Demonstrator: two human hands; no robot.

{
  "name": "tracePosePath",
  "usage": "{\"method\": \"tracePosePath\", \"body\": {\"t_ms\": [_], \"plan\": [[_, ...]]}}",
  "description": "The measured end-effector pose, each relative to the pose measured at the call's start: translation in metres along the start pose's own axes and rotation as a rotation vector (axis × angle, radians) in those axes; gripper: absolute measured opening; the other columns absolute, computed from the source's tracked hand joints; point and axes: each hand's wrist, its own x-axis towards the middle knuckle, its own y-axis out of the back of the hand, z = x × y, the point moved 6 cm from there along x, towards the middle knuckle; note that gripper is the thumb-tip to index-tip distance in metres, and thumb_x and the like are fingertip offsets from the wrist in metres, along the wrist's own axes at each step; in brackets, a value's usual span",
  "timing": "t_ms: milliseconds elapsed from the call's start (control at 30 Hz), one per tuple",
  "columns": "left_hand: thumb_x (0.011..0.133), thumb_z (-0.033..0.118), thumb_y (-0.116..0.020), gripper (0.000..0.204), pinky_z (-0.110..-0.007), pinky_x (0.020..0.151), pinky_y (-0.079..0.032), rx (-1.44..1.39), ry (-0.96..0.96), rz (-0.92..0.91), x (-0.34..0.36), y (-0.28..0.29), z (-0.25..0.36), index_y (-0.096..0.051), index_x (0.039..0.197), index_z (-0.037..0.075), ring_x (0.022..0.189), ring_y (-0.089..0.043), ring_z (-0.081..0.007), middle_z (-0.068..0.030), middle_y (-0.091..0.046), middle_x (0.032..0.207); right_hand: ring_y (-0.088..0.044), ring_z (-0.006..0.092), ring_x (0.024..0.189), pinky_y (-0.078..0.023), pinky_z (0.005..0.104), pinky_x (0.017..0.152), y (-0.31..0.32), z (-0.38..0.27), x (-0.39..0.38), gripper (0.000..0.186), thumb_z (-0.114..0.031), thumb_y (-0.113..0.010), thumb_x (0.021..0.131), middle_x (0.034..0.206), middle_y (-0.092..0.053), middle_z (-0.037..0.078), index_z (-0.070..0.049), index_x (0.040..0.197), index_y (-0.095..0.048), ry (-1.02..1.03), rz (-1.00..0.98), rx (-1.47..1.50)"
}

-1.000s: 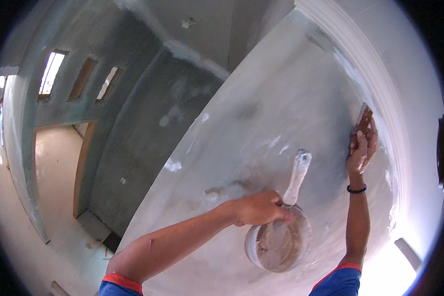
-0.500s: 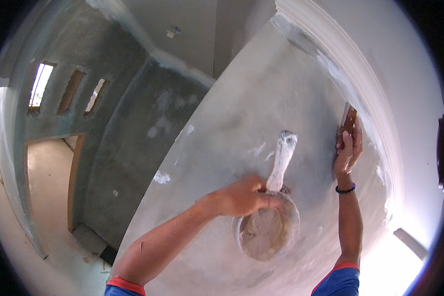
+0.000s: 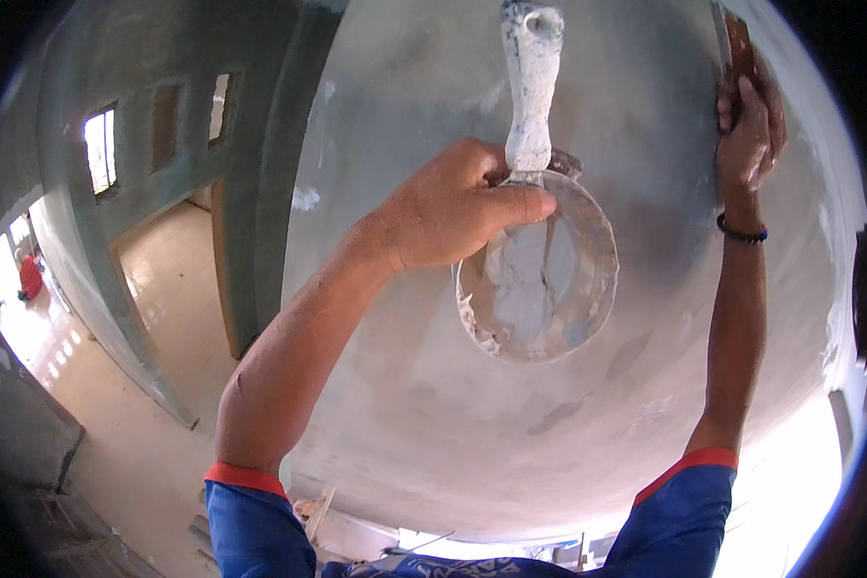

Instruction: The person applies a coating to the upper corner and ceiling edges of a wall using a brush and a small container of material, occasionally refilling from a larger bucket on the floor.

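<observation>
My left hand (image 3: 448, 212) grips the rim of a round, clear tub (image 3: 605, 289), with the thumb pressed inside. Pale grey putty (image 3: 525, 279) lies in the tub, smeared along its wall. A putty-crusted scraper handle (image 3: 532, 91) stands up out of the tub beside my fingers; its blade is mostly hidden. My right hand (image 3: 749, 144), raised high, is closed round a flat scraper (image 3: 735, 48) with a reddish-brown grip or blade face. That tool is held at the grey plastered wall (image 3: 405, 385), near its upper right edge.
At the left, a darker grey wall holds narrow window openings (image 3: 100, 149) and a framed doorway (image 3: 223, 279). Pale floor (image 3: 116, 405) lies well below. A red thing (image 3: 30, 277) sits at the far left. Bright light comes from the lower right.
The view has tilted down and turned, so the tub, both hands and the wall appear higher. The ceiling has left the picture and my shirt now shows. Both hands keep their holds.
</observation>
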Motion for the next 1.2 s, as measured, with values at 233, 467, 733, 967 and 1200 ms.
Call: {"method": "tracePosePath", "body": {"t_ms": [233,467,733,967,1200], "plan": [[0.087,0.020,-0.061,0.039,-0.030,0.062,-0.043,0.144,-0.142,0.017,0.000,-0.025,0.010,-0.063,0.120,0.000,0.066,-0.055,-0.0118,-0.0053,-0.063,0.078,-0.047,0.0097,0.058,-0.039,0.0218,0.051,0.079,0.159,0.058,0.038,-0.021,-0.051,0.094,0.078,-0.060,0.003,0.000,0.124,-0.060,-0.211,-0.302,0.717],[0.088,0.018,-0.065,0.030,-0.029,0.076,-0.048,0.338,-0.166,0.104,-0.015,-0.038,0.018,-0.067,0.112,-0.001,0.085,-0.061,-0.0122,-0.0095,-0.069,0.099,-0.057,0.0116,0.072,-0.046,0.0229,0.060,0.042,0.035,-0.015,0.033,-0.015,-0.052,0.094,0.092,-0.063,0.006,-0.003,0.124,-0.060,-0.192,-0.055,0.134],[0.089,0.018,-0.061,0.033,-0.034,0.071,-0.050,0.510,-0.126,0.100,0.002,-0.043,0.018,-0.063,0.117,0.001,0.076,-0.065,-0.0200,-0.0139,-0.069,0.087,-0.063,0.0178,0.078,-0.051,0.0260,0.068,0.055,-0.128,-0.114,0.034,-0.012,-0.052,0.088,0.100,-0.065,0.013,-0.004,0.119,-0.064,-0.190,-0.686,-0.213],[0.089,0.018,-0.061,0.029,-0.036,0.064,-0.049,0.601,-0.030,0.113,0.008,-0.043,0.018,-0.063,0.111,-0.001,0.066,-0.064,-0.0203,-0.0131,-0.066,0.075,-0.053,0.0181,0.052,-0.043,0.0319,0.047,-0.024,-0.137,-0.161,0.032,0.008,-0.055,0.075,0.067,-0.057,0.011,0.003,0.104,-0.067,-0.169,-0.816,-0.094],[0.089,0.019,-0.062,0.025,-0.035,0.056,-0.047,0.638,-0.126,0.143,0.010,-0.043,0.020,-0.063,0.101,-0.002,0.056,-0.061,-0.0179,-0.0110,-0.063,0.065,-0.062,0.0215,0.056,-0.048,0.0347,0.049,-0.032,-0.138,-0.169,0.028,0.007,-0.059,0.074,0.073,-0.060,0.012,0.003,0.101,-0.067,-0.119,-0.843,-0.260]]}}
